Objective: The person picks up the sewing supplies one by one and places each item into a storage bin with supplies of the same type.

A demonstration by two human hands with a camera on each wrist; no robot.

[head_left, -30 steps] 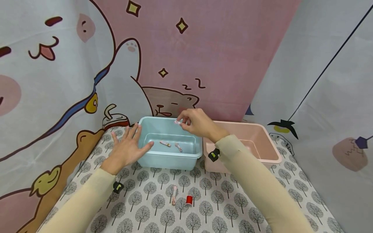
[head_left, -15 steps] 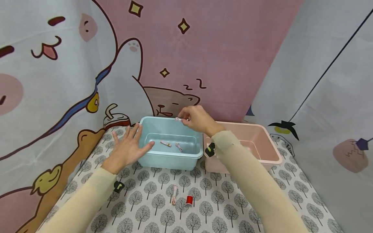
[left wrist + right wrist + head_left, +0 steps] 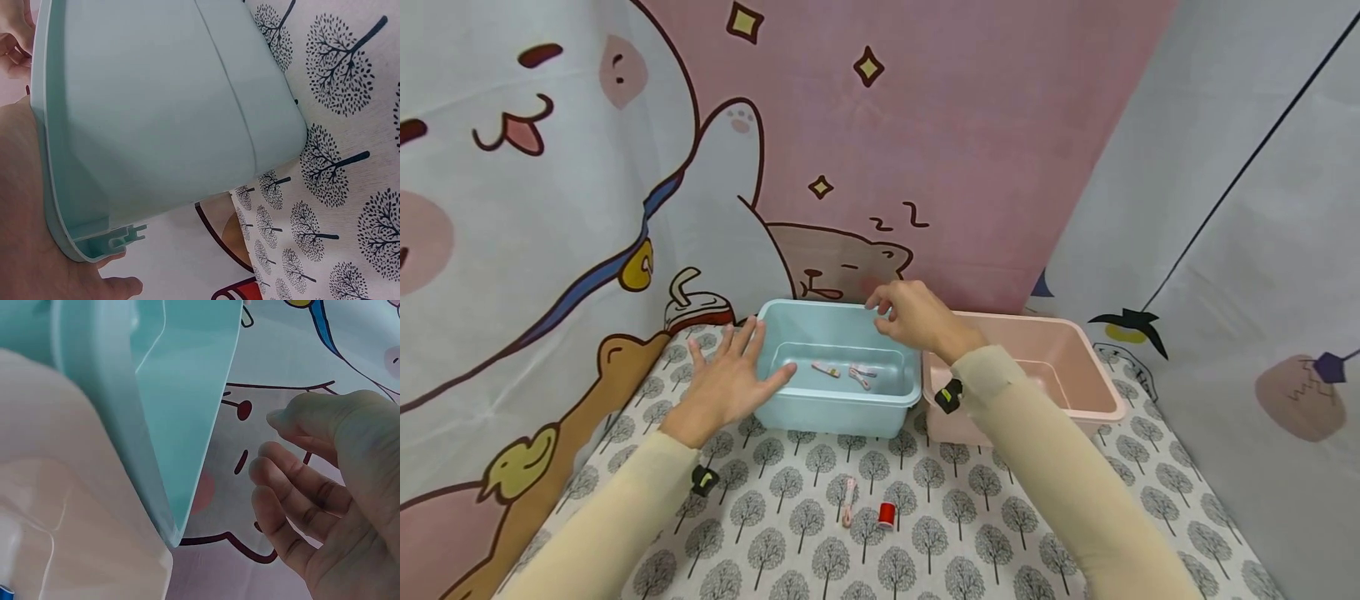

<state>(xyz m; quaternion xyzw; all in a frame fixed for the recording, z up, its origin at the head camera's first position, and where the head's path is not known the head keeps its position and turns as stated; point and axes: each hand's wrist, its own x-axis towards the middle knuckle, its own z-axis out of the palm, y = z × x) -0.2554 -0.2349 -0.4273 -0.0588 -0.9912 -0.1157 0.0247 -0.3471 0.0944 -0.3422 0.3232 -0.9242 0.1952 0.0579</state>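
Note:
My left hand [image 3: 726, 383] is spread with straight fingers at the left end of the light blue bin [image 3: 835, 417]; the left wrist view shows it against the rim. Above that bin's back right side, my right hand [image 3: 917, 315] hovers with loosely bent fingers, and the right wrist view shows nothing between them. On the bin floor lie a thin pinkish strip with a yellowish end [image 3: 825, 370], a small pale bundled cord [image 3: 859, 379], and a slim pink-purple piece [image 3: 868, 372] beside the cord. Their exact kinds are too small to tell.
A pink bin [image 3: 1030, 417] stands right of the blue one; a blue-ended item [image 3: 6, 592] shows inside it. On the tree-print cloth [image 3: 820, 550] in front lie a pale pink bundled strip [image 3: 848, 502] and a red thread spool [image 3: 887, 516]. A cartoon-printed curtain [image 3: 985, 167] hangs behind.
My right hand has let go of the small pink-white item it pinched, and a slim piece now lies in the blue bin beside the cord. The left hand has stayed in place.

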